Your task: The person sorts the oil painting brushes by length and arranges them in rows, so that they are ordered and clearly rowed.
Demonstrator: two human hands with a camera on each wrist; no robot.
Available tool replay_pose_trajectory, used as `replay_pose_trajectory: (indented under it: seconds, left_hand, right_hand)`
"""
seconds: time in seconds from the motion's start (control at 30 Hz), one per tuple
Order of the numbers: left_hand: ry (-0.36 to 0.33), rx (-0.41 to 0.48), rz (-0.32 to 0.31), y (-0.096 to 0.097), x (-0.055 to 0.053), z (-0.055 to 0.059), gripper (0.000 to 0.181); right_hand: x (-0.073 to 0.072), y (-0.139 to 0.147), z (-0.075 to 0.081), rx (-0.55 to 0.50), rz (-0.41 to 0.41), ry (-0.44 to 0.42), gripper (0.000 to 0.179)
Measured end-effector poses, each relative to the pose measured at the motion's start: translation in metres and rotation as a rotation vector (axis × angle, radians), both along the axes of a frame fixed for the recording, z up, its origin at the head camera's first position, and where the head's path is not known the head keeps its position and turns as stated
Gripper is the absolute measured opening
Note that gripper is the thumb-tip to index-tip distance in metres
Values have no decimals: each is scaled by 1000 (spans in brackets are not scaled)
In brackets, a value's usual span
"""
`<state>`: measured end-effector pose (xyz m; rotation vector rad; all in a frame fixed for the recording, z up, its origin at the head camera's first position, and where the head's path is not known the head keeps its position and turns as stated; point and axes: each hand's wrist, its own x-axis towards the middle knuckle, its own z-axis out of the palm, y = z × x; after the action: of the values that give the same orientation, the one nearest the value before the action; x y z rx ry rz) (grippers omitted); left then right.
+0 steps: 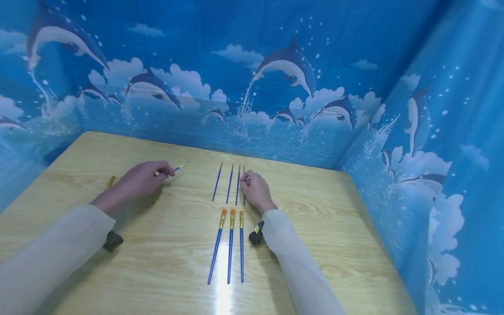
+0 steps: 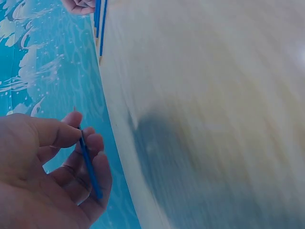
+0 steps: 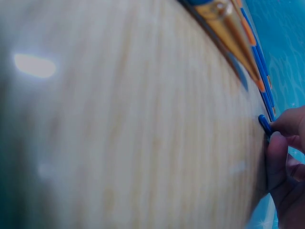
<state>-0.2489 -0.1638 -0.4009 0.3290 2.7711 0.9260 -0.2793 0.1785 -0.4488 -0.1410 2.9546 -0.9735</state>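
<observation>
My left hand (image 1: pixel 147 178) pinches a thin blue paintbrush (image 2: pixel 89 164) between thumb and fingers, its fine tip pointing to the right above the table. In the head view my right hand (image 1: pixel 257 189) pinches the rightmost fine paintbrush (image 1: pixel 244 199) of a row of thin ones; the right wrist view shows the blue handle end (image 3: pixel 265 125) at its fingertips. Left of it lie a fine paintbrush (image 1: pixel 238 188), another fine paintbrush (image 1: pixel 230 186) and a third fine paintbrush (image 1: pixel 217 183). Nearer me, three flat paintbrushes (image 1: pixel 230 249) lie side by side, orange bristles pointing away.
The wooden table (image 1: pixel 323 218) carries everything. Partly behind my left forearm, another brush with orange bristles (image 1: pixel 112 180) shows. A blue dolphin-print curtain (image 1: pixel 220 87) borders the table's far edge and right side.
</observation>
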Motion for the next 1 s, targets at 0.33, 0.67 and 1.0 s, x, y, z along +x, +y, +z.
replay_pose_trajectory:
  seconds: [0.33,0.67,1.0]
  left_hand:
    - [3,175,45,39,-20,5,22]
    - [3,100,113,79,-36,-7,21]
    - [-43,45,68,107,-41,-22,31]
  right_hand:
    - [1,-1,2,-2,8,6,14]
    - [0,1,0,-3,-5,7,12]
    - [0,1,0,-4,-8,9,11]
